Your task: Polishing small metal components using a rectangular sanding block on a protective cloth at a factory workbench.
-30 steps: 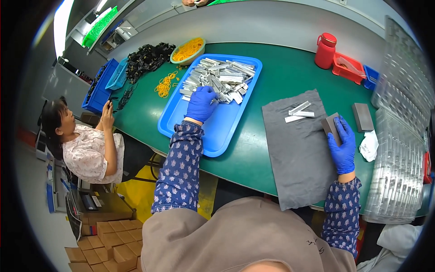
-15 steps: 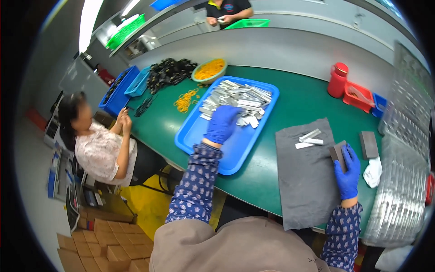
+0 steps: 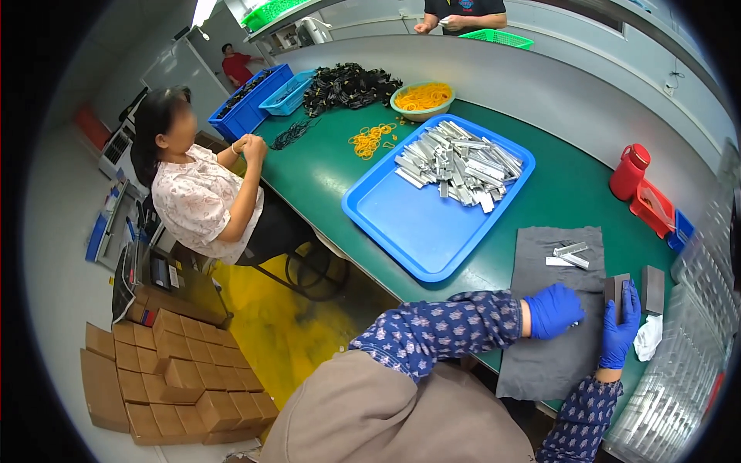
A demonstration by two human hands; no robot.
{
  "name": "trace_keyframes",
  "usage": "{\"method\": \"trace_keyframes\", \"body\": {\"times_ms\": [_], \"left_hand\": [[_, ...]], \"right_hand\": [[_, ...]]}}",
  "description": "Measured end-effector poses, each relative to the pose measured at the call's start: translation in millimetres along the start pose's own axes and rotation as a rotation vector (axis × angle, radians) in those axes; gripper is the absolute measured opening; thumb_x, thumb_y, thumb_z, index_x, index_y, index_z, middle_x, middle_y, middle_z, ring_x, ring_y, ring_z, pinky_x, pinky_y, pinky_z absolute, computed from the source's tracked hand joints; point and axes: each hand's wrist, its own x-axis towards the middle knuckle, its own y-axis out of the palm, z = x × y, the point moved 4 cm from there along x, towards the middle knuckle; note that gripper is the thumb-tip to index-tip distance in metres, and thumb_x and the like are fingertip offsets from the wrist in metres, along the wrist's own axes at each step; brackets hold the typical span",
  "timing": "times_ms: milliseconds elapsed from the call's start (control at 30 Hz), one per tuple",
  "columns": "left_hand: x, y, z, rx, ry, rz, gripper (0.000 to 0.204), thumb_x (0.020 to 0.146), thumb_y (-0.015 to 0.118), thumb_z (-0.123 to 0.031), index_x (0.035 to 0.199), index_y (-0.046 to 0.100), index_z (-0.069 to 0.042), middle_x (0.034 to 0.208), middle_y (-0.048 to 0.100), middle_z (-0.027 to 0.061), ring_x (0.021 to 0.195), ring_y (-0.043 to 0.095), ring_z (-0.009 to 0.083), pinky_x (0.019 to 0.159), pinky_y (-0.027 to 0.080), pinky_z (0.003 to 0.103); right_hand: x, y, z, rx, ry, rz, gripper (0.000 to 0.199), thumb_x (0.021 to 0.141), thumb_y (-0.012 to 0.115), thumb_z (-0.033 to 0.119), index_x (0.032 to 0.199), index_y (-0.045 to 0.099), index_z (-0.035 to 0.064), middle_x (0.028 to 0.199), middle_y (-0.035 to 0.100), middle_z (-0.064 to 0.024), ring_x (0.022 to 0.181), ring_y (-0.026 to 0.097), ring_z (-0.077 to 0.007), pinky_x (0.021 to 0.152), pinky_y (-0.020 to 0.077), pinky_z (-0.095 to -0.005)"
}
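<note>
My left hand [image 3: 554, 312], in a blue glove, is closed above the dark grey cloth [image 3: 549, 363]. A small pale bit shows at its fingertips, but the fingers hide the rest. My right hand [image 3: 620, 328], also gloved in blue, grips a dark grey rectangular block [image 3: 616, 288] at the cloth's right edge. Beyond my left hand, a few short silvery metal pieces [image 3: 570, 249] lie on the cloth. A heap of similar metal pieces [image 3: 463, 163] fills the far part of the blue tray [image 3: 397, 245].
Right of my right hand are a second grey block [image 3: 652, 289], a crumpled white cloth [image 3: 648, 338] and stacked clear plastic trays [image 3: 671, 386]. A red flask [image 3: 629, 171] stands farther back. Yellow bands [image 3: 372, 140] lie beyond the tray; a co-worker [image 3: 204, 177] sits at left.
My left hand has left the metal heap and moved right and nearer, over the cloth. My right hand still grips the block. The whole view has shifted.
</note>
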Motion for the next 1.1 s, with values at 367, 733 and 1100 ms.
{"method": "trace_keyframes", "body": {"times_ms": [367,733,1100], "left_hand": [[-31,-44,44,-0.206,-0.177,-0.027,0.013,0.075,0.065,-0.021,0.073,0.061,-0.008,0.075,0.055,0.0123,0.072,0.056,0.0331,0.065,0.044,0.046],[-26,-32,37,-0.294,-0.273,-0.032,0.015,0.074,0.069,-0.020,0.077,0.062,-0.008,0.073,0.055,0.0097,0.074,0.056,0.0304,0.068,0.045,0.043],[-21,-27,37,-0.244,-0.322,-0.009,0.013,0.075,0.067,-0.019,0.071,0.061,-0.008,0.073,0.057,0.0101,0.072,0.057,0.0302,0.065,0.043,0.043]], "right_hand": [[23,7,28,-0.026,-0.031,-0.035,0.048,0.081,0.069,0.008,0.128,0.057,0.0027,0.133,0.054,-0.0170,0.121,0.053,-0.0306,0.104,0.0391,-0.0367],[12,-1,18,-0.094,0.078,-0.061,0.056,0.078,0.072,0.016,0.131,0.056,0.0079,0.131,0.053,-0.0191,0.118,0.052,-0.0341,0.103,0.0399,-0.0395],[6,32,79,-0.474,-0.105,0.245,0.054,0.075,0.070,0.022,0.128,0.058,0.0158,0.138,0.050,-0.0137,0.106,0.054,-0.0364,0.089,0.0449,-0.0431]]}}
